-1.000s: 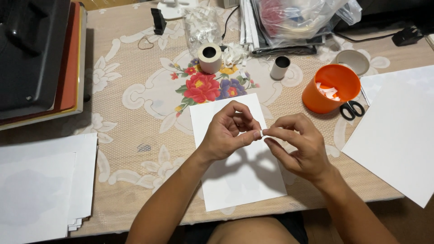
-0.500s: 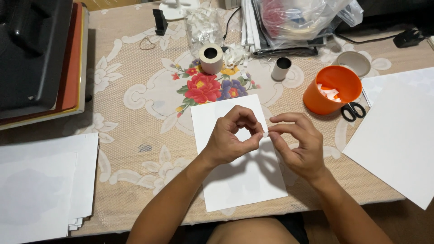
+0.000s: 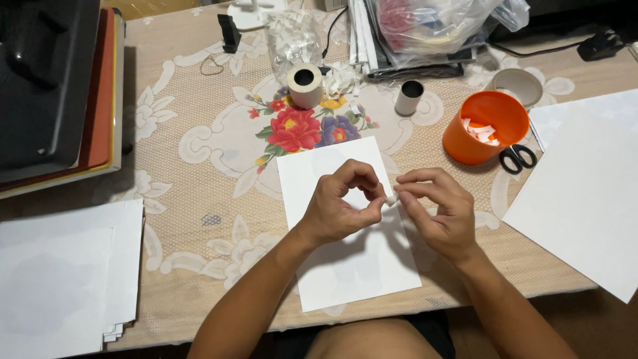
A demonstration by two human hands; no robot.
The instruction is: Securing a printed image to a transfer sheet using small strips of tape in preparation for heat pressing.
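A white sheet of paper (image 3: 345, 266) lies on the table in front of me. Above it, my left hand (image 3: 342, 206) and my right hand (image 3: 438, 213) meet fingertip to fingertip. Between thumbs and forefingers they pinch a small white scrap of paper (image 3: 390, 197). The scrap is tiny and mostly hidden by the fingers. Both hands hover a little above the sheet and cast shadows on it.
An orange cup (image 3: 485, 126) holding paper bits stands at the right, black-handled scissors (image 3: 515, 158) beside it. A tape roll (image 3: 305, 85) and a small dark-topped tube (image 3: 409, 97) sit behind. White paper stacks lie left (image 3: 60, 279) and right (image 3: 585, 193). A dark case (image 3: 46, 80) occupies the far left.
Both hands have drifted slightly toward me and stayed joined at the fingertips, fingers shifting around the small scrap. Nothing else on the table moved.
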